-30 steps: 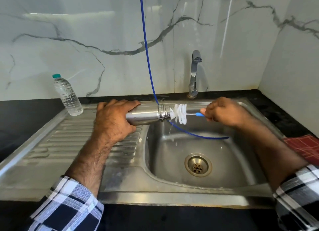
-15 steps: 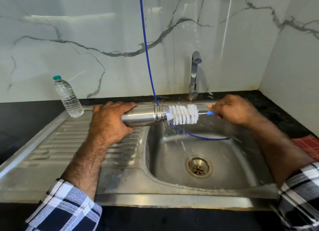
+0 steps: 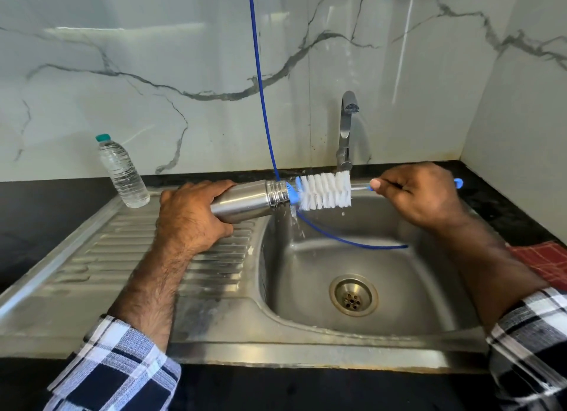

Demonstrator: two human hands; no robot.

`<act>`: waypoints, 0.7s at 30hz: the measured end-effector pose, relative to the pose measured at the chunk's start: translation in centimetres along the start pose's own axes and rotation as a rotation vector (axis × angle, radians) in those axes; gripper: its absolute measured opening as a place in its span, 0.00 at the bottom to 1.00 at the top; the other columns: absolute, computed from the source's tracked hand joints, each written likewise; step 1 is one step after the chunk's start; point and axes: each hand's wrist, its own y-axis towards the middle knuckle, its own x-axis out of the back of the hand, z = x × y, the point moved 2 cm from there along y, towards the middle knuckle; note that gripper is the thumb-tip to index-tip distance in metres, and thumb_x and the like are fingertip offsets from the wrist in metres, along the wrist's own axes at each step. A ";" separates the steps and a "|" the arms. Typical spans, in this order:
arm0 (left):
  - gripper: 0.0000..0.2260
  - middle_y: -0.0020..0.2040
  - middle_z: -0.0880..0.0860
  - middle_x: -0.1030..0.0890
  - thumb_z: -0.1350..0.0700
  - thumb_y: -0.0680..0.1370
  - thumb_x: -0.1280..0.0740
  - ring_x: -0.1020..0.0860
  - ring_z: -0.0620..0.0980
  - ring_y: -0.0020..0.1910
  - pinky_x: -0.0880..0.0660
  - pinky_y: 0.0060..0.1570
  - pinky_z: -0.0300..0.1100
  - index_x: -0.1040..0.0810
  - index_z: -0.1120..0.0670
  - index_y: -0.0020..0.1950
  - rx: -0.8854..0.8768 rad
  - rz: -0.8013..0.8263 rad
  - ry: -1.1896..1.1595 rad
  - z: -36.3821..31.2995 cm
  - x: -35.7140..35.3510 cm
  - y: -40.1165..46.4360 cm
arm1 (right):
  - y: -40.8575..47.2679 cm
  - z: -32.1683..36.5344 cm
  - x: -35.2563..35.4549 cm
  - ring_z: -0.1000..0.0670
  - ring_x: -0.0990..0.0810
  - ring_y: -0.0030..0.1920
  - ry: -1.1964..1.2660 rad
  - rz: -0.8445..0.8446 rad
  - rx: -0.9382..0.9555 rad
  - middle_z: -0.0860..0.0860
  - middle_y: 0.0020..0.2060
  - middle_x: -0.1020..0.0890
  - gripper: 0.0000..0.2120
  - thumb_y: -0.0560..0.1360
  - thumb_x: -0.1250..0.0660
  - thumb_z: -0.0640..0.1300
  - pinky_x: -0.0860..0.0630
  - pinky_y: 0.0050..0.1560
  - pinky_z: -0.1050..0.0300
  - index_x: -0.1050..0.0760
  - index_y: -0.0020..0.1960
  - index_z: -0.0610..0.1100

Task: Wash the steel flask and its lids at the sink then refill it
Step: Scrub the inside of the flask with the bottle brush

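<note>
Gripping steel flask (image 3: 245, 202) in left hand (image 3: 191, 217), right hand (image 3: 418, 195) fingers pinching brush (image 3: 323, 191), no readable labels

This is a home kitchen. A steel sink (image 3: 306, 354) with a ribbed drainboard (image 3: 92, 257) is set in a black counter (image 3: 46, 214). A tap (image 3: 346, 128) stands at its back edge against marble-look wall tiles (image 3: 153, 57).

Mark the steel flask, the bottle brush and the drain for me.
steel flask (image 3: 245, 202), head view, on its bare body beside the threaded neck.
bottle brush (image 3: 325, 190), head view, on the white bristles.
drain (image 3: 353, 294), head view, on the strainer's centre in the basin floor.
</note>
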 end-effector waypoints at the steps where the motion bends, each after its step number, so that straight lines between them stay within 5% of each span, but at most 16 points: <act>1: 0.42 0.64 0.45 0.17 0.45 0.61 0.14 0.22 0.52 0.61 0.33 0.66 0.54 0.24 0.39 0.74 -0.004 0.000 0.004 0.0 0.0 0.0 | 0.1 -0.2 0.0 0.43 0.21 0.38 0.013 0.058 -0.035 0.51 0.32 0.19 0.23 0.79 0.38 0.62 0.24 0.41 0.50 0.19 0.38 0.46; 9: 0.41 0.66 0.43 0.18 0.46 0.63 0.15 0.23 0.51 0.64 0.36 0.67 0.53 0.24 0.37 0.75 -0.069 0.015 0.016 -0.7 -0.1 -0.2 | 0.7 -2.3 -0.9 0.46 0.23 0.33 0.286 0.347 -0.340 0.54 0.24 0.22 0.22 0.81 0.30 0.57 0.24 0.44 0.46 0.18 0.31 0.48; 15: 0.42 0.67 0.43 0.18 0.45 0.60 0.14 0.23 0.51 0.66 0.34 0.67 0.53 0.23 0.38 0.73 -0.007 0.016 0.007 -0.2 -0.3 -0.3 | -0.7 -0.1 -1.6 0.49 0.20 0.43 0.169 0.140 -0.041 0.54 0.42 0.18 0.08 0.78 0.26 0.56 0.22 0.47 0.50 0.17 0.49 0.52; 21: 0.42 0.65 0.45 0.17 0.46 0.60 0.14 0.22 0.52 0.63 0.34 0.67 0.53 0.23 0.38 0.73 -0.010 0.017 -0.038 0.0 -0.3 -0.1 | 0.0 0.1 -0.2 0.48 0.18 0.43 0.118 0.019 0.006 0.55 0.41 0.14 0.06 0.79 0.27 0.53 0.24 0.45 0.53 0.13 0.50 0.52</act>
